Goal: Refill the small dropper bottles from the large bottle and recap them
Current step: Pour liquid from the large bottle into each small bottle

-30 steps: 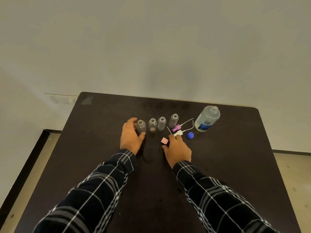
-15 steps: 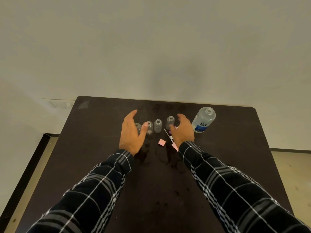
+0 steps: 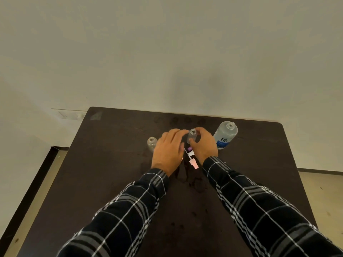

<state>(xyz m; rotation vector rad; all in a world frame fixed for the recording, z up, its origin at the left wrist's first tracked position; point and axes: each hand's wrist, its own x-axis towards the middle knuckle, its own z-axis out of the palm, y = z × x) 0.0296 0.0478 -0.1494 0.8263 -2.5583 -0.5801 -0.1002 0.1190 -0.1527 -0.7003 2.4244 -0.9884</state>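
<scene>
Dark table (image 3: 111, 182), right grip (image 3: 204, 147) round uncapped small bottle (image 3: 192, 135), left grip (image 3: 168, 151) loosely spread, large bottle (image 3: 225, 135) uncapped

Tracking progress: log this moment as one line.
right hand grips small clear uncapped dropper bottle | left hand beside it, grip unclear | large clear blue-labelled bottle upright, uncapped | pink cap on table

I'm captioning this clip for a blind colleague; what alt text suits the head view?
A person's right hand grips a small uncapped clear bottle at a dark table, the left hand close beside it. Another small bottle stands left; an open large bottle stands right, dropper caps lying nearer the person.
</scene>
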